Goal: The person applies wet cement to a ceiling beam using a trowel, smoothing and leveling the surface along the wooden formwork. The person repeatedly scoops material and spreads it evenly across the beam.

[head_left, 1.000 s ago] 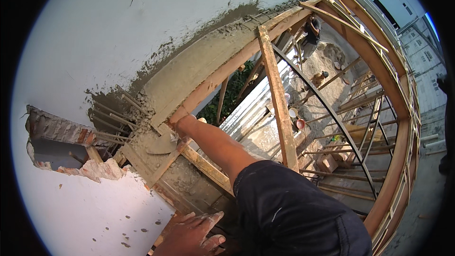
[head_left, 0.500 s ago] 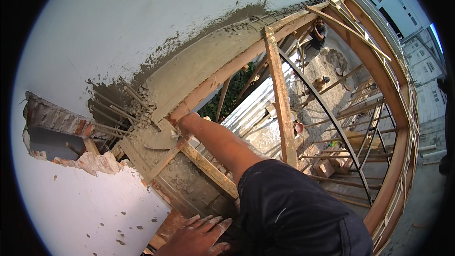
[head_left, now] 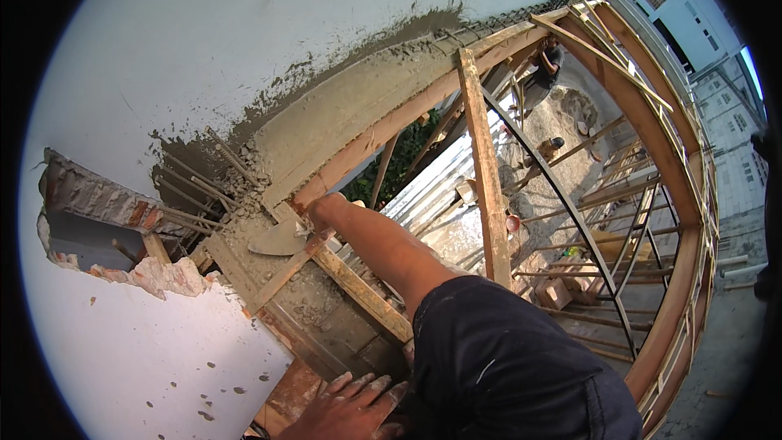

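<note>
My right hand (head_left: 326, 209) reaches forward, at the end of a bare forearm and a dark sleeve. It is closed on a trowel; the fingers and handle are mostly hidden. The trowel's pointed blade (head_left: 275, 239) lies flat on wet grey mortar (head_left: 248, 205), where a wooden-edged channel bends. Beside the blade a short wooden strip (head_left: 287, 279) crosses the channel. Close to me at the bottom, my left hand (head_left: 354, 409), smeared with mortar, rests with fingers spread beside a wooden board (head_left: 295, 395). It holds nothing that I can see.
Bare steel bars (head_left: 195, 185) stick out of a broken hole in the white wall (head_left: 147, 114). A long wooden beam (head_left: 482, 171) and a curved dark metal bar (head_left: 562, 195) span the drop on the right. Below, two people (head_left: 547, 65) are among props and sand.
My left hand has shifted slightly down in the picture. The trowel and my right hand stay at nearly the same spot on the mortar.
</note>
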Demonstrator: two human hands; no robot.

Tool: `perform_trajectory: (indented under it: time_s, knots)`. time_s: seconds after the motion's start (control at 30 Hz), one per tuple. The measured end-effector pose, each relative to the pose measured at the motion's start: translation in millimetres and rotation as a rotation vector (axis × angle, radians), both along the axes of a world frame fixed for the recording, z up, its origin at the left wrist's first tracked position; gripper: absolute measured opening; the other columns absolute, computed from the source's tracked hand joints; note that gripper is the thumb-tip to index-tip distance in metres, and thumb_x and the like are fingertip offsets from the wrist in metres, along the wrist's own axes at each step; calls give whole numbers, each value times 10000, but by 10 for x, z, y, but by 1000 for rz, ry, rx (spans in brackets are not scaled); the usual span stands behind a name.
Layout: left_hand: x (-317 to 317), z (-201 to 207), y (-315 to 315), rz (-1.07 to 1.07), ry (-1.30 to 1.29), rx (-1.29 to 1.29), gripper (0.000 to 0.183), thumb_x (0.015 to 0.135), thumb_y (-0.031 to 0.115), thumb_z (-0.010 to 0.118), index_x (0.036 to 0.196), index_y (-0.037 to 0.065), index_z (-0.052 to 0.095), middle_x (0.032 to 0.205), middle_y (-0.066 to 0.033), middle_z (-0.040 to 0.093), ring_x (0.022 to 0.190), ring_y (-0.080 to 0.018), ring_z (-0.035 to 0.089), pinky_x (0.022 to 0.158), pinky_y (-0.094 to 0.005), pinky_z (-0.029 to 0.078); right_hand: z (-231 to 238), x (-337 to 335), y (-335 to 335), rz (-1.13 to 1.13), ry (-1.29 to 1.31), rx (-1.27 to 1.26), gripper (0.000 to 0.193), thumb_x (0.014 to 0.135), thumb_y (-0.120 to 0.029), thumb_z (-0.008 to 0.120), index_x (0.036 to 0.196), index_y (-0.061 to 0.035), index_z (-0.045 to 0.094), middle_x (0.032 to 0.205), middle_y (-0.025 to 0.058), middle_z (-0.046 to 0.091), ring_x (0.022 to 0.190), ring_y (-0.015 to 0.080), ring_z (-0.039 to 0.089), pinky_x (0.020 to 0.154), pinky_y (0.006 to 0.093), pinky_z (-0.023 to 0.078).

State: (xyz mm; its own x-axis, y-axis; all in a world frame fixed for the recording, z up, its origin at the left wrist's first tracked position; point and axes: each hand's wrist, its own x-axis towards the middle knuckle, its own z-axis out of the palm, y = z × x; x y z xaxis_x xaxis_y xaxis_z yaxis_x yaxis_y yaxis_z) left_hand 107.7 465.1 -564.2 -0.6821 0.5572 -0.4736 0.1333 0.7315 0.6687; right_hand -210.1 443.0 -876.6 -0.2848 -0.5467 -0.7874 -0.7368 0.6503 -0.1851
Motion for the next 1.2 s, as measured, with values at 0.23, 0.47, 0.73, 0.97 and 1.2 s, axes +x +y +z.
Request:
perform_trajectory:
  time_s: [0.23, 0.47, 0.73, 0.97, 1.2]
  knots:
    - [29, 12, -15, -7, 36, 9, 674, 961, 512, 551, 1446, 48, 500, 1447, -189, 536, 1373, -348, 476, 1170, -493, 318, -45, 7, -16, 16, 2, 7, 503, 776, -421, 827, 1190, -147, 742, 1174, 54, 725, 1045, 255, 696, 815, 401, 545]
    - [69, -11, -19, 0, 64, 37, 625, 960, 476, 575, 1409, 42, 540, 1427, -199, 554, 1356, -357, 493, 1160, -488, 333, -115, -5, -9, 19, -23, 17, 470, 778, -441, 823, 1134, -140, 763, 1106, 42, 746, 992, 241, 706, 787, 392, 542]
    - [110, -43, -24, 0, 106, 47, 609, 954, 457, 591, 1398, 42, 552, 1419, -203, 559, 1344, -363, 503, 1149, -493, 348, -63, 43, 8, 26, -7, -13, 460, 770, -445, 827, 1104, -135, 772, 1070, 40, 754, 972, 242, 710, 779, 389, 542]
    - [125, -44, -25, 0, 97, 52, 609, 961, 452, 584, 1409, 42, 543, 1423, -203, 555, 1347, -363, 499, 1148, -503, 344, -47, 33, 42, 21, 31, -33, 456, 768, -443, 828, 1101, -136, 772, 1069, 44, 753, 974, 246, 711, 781, 390, 543]
    - [110, -58, -38, -7, 79, 57, 613, 965, 450, 577, 1418, 39, 533, 1428, -204, 550, 1351, -365, 493, 1152, -503, 339, -39, 51, 65, 19, 52, -44, 452, 765, -440, 829, 1098, -138, 773, 1069, 48, 753, 977, 251, 711, 783, 390, 544]
